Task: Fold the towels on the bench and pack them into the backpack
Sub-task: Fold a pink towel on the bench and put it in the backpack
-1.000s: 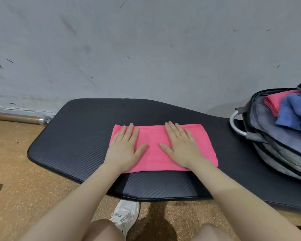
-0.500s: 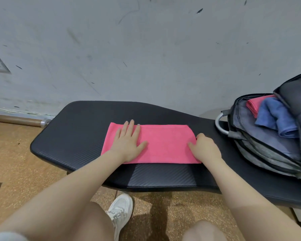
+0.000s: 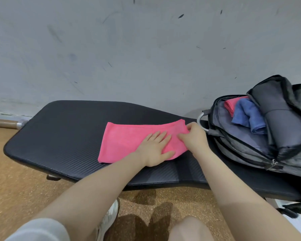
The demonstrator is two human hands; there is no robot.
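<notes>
A pink towel, folded into a long strip, lies across the black padded bench. My left hand rests flat on the towel's right half with straight fingers. My right hand pinches the towel's right end, which is lifted slightly off the bench. At the bench's right end the grey backpack lies unzipped, with a folded pink towel and a blue towel inside it.
A scuffed grey wall rises right behind the bench. Brown speckled floor lies in front, with my white shoe and knees below the bench edge. A metal bar lies on the floor at far left.
My left hand slid from the towel's left part to its right half. My right hand went from pressing flat to gripping the towel's right end and raising it. The view swung right.
</notes>
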